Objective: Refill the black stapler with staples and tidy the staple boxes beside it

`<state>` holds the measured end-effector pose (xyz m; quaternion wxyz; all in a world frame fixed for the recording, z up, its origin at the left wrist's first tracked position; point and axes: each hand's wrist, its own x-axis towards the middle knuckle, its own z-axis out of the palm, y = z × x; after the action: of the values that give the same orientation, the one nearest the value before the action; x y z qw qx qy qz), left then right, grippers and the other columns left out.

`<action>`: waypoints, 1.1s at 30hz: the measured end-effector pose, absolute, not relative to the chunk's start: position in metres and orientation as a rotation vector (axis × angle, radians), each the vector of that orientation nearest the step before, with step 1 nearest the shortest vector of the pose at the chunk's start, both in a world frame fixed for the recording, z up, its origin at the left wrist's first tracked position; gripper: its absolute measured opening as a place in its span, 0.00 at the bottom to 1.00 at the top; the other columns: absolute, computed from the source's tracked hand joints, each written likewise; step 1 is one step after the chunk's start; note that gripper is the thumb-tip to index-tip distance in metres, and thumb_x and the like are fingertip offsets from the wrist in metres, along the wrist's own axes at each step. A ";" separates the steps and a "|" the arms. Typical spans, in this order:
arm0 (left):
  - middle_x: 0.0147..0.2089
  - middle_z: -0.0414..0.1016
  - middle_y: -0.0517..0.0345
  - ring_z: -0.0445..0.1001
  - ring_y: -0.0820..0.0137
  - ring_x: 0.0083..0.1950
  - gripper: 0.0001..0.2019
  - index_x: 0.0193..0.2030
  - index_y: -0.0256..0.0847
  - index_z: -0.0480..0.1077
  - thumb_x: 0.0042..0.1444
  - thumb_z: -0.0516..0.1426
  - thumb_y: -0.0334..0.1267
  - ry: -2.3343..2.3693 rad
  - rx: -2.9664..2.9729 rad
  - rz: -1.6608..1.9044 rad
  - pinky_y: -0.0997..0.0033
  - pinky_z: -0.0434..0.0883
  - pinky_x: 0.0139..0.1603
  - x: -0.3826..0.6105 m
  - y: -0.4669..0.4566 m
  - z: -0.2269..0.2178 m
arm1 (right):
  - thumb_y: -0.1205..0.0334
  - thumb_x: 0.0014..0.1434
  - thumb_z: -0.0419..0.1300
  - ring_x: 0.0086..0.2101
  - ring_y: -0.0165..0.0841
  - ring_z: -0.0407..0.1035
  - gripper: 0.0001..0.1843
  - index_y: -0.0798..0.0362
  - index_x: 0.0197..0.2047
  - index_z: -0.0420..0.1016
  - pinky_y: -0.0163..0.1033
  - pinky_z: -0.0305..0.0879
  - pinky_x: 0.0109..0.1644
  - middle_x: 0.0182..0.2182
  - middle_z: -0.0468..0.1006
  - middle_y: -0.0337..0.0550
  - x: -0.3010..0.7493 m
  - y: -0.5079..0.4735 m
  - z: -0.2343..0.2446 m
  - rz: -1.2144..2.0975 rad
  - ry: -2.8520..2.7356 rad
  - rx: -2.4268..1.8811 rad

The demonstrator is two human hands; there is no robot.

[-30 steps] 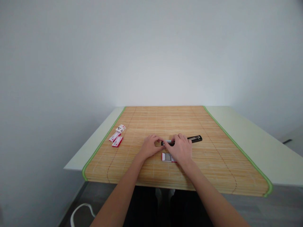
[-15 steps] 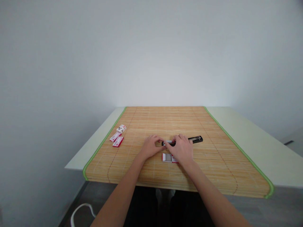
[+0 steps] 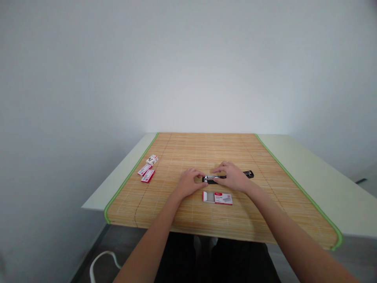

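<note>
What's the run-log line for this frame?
left hand: at black stapler, left end | right hand: over its middle | red-white box: nearer wearer, on mat

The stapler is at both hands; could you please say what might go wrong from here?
The left hand pinches one end of the stapler, so a finger could get nipped. The right hand is close to the metal rail, which might shift if bumped. The partly open box lies nearby, so a wrist could nudge it.
</note>
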<state>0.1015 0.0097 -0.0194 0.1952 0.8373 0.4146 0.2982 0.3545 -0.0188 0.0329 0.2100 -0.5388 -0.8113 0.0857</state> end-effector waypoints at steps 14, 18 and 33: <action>0.44 0.78 0.58 0.73 0.62 0.48 0.15 0.46 0.50 0.79 0.53 0.68 0.51 1.155 2.349 0.834 0.61 0.68 0.52 0.101 0.008 -0.018 | 0.51 0.57 0.68 0.45 0.37 0.73 0.10 0.43 0.41 0.85 0.43 0.65 0.55 0.42 0.79 0.40 0.345 -0.005 0.030 0.425 -2.271 -1.399; 0.43 0.78 0.58 0.74 0.61 0.48 0.15 0.45 0.50 0.79 0.53 0.68 0.51 1.143 2.352 0.842 0.62 0.68 0.52 0.101 0.008 -0.018 | 0.54 0.57 0.68 0.44 0.37 0.74 0.07 0.44 0.39 0.84 0.42 0.66 0.53 0.42 0.79 0.41 0.343 -0.005 0.033 0.451 -2.260 -1.387; 0.43 0.78 0.59 0.73 0.62 0.47 0.16 0.46 0.50 0.79 0.53 0.68 0.52 1.159 2.360 0.844 0.62 0.68 0.52 0.102 0.009 -0.020 | 0.56 0.59 0.67 0.42 0.36 0.72 0.05 0.47 0.36 0.82 0.41 0.65 0.51 0.39 0.79 0.41 0.336 -0.010 0.030 0.387 -2.244 -1.341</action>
<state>0.1017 0.0095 -0.0197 0.1889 0.8393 0.4123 0.3000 0.3360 -0.0095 0.0302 0.2470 -0.4917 -0.8229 0.1418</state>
